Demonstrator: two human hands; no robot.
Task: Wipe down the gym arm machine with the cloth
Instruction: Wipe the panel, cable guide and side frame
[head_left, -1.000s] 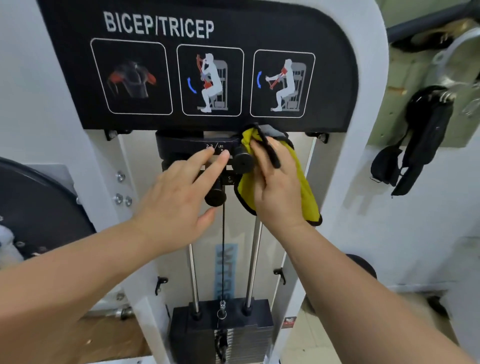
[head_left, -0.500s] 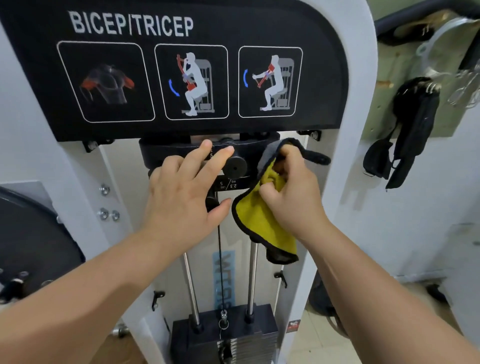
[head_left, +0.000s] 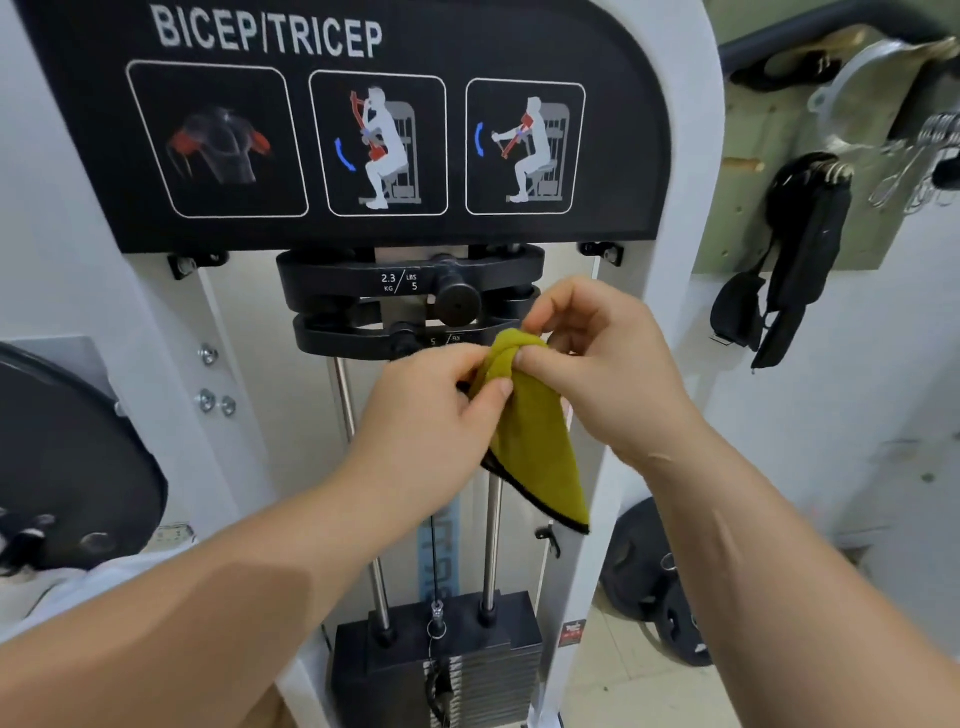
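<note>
The yellow cloth (head_left: 524, 441) is held bunched at its top fold, just below the black add-on weights (head_left: 363, 283) of the arm machine (head_left: 680, 156). Its dark-edged lower corner hangs free in front of the right guide rod (head_left: 491, 545). It is pinched between thumb and fingers by the left hand (head_left: 431, 421) and gripped by the curled fingers of the right hand (head_left: 608, 374). It is judged soft, light and limp, so it is best gathered into a pad in one palm before being pressed to the frame. The weight stack (head_left: 467, 670) is seen lower down.

At right, black straps (head_left: 805, 234) hang on a green board (head_left: 769, 130); dark weight plates (head_left: 644, 571) sit on the pale tiled floor (head_left: 613, 691).
</note>
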